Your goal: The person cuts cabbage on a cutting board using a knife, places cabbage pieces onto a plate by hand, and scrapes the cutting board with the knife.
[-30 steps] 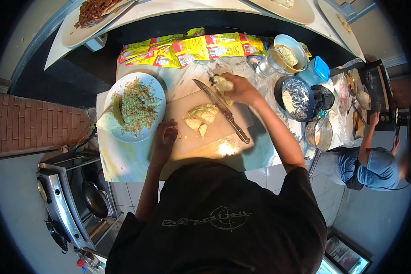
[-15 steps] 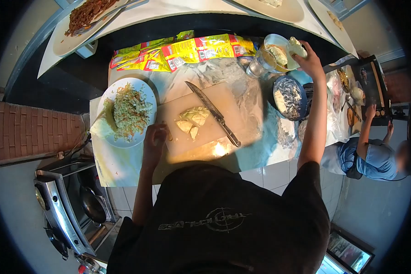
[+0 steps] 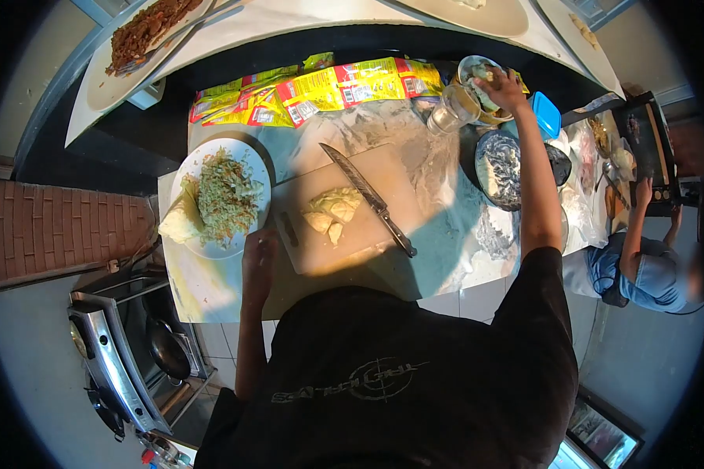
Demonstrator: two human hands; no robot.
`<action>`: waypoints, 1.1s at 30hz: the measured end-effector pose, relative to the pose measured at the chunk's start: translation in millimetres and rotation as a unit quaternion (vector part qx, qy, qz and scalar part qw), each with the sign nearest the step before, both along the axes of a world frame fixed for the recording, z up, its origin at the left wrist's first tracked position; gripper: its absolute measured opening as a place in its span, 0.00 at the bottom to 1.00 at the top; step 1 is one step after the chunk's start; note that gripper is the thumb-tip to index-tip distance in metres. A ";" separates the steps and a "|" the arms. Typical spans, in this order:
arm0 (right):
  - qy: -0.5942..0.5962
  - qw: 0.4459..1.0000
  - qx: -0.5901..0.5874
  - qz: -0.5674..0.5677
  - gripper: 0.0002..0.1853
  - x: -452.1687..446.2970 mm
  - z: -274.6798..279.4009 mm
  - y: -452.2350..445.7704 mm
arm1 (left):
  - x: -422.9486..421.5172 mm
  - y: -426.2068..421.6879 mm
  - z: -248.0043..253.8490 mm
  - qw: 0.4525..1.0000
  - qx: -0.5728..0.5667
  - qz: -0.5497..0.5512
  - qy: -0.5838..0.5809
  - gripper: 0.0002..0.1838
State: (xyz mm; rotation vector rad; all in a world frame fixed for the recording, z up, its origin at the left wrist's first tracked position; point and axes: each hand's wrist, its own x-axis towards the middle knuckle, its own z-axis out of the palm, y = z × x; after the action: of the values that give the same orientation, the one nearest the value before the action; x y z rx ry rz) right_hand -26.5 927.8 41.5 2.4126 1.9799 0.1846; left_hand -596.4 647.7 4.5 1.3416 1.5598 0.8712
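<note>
My right hand [image 3: 504,90] reaches into a round tub [image 3: 463,72] at the back right, its fingers curled on a pale cabbage piece [image 3: 481,76] that they partly hide. My left hand [image 3: 260,254] hangs loosely curled by the near left corner of the cutting board [image 3: 313,254], with nothing visible in it. On the board lie pale yellow cut chunks [image 3: 338,207], which look like cabbage. A long knife [image 3: 371,199] rests to their right. Left of the board, a white plate [image 3: 211,252] holds shredded vegetables [image 3: 225,191] and a cabbage wedge [image 3: 181,219].
A clear glass [image 3: 451,111] stands against the tub, with a blue lid [image 3: 545,116] to its right. A dark bowl with white residue [image 3: 499,168] sits under my right forearm. Yellow-red sachets [image 3: 344,84] line the back. Another person [image 3: 641,262] works at far right.
My right hand has lowered the cabbage piece from beside the tub's rim into the tub. The blue lid has come into sight. My left hand has drawn slightly back from the board's edge.
</note>
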 end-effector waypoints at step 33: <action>0.483 0.875 -0.013 -0.033 0.16 -252.2 -50.9 -299.5 | 85.7 69.0 -14.5 0.920 0.319 -0.196 0.112 0.34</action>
State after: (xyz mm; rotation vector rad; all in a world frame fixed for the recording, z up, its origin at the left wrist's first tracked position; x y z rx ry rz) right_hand -278.8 628.3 -9.4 2.8168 2.0719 -1.2810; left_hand -510.7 716.7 -10.0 2.1994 1.1248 1.0354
